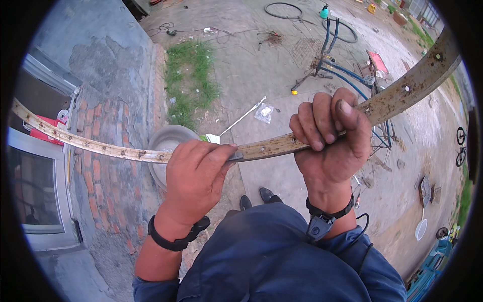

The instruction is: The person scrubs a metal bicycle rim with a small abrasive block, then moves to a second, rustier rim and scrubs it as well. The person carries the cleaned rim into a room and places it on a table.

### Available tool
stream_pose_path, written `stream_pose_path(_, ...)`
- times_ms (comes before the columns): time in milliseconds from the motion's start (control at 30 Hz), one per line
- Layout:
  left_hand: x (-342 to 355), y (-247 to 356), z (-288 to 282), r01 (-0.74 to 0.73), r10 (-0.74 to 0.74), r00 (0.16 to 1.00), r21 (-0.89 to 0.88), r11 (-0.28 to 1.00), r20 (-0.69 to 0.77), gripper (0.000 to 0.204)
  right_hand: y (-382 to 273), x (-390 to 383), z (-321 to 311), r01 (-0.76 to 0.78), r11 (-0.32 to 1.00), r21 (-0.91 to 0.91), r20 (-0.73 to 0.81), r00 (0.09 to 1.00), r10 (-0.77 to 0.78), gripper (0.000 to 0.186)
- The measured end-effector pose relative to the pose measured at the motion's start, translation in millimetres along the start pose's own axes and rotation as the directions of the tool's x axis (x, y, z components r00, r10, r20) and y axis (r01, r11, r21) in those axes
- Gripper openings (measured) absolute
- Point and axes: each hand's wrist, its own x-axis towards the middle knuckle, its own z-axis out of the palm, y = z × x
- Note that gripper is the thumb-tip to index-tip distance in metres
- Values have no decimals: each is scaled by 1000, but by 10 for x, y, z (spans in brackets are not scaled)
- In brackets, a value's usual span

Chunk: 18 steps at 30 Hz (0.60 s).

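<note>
A rusty metal bicycle rim (pixel 271 147) with spoke holes curves across the view, held up in front of my body. My right hand (pixel 332 131) is closed around it on the right, palm turned up and fingers curled over the edge. On the left, my left hand (pixel 197 170) is closed against the rim's inner face. A small flat grey piece (pixel 235 157) shows under its fingertips, pressed on the rusty metal; its kind I cannot make out. The rim's left stretch looks paler than the browner part near my right hand.
Beyond the rim stands a blue bicycle frame (pixel 347 74). Two tyres, one a black tyre (pixel 283 4), lie farther off. A grey basin (pixel 160 173) and white-handled broom (pixel 242 120) are behind my left hand. A brick wall (pixel 103 156) and window (pixel 37 189) flank my left.
</note>
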Motion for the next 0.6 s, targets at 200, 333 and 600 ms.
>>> stream_pose_path(200, -117, -43, -2, 43, -42, 999, 51, 998, -22, 34, -4, -20, 12, 2, 1000, -12, -26, 1000, -2, 32)
stream_pose_path(333, -64, -34, -3, 16, -16, 1000, 28, 999, -7, 34, -30, -16, -2, 15, 1000, -17, -23, 1000, -15, 33)
stream_pose_path(600, 72, 5, 22, 0, 0, 1000, -62, 998, -4, 36, -12, 33, 11, 9, 1000, -8, -73, 997, -10, 31)
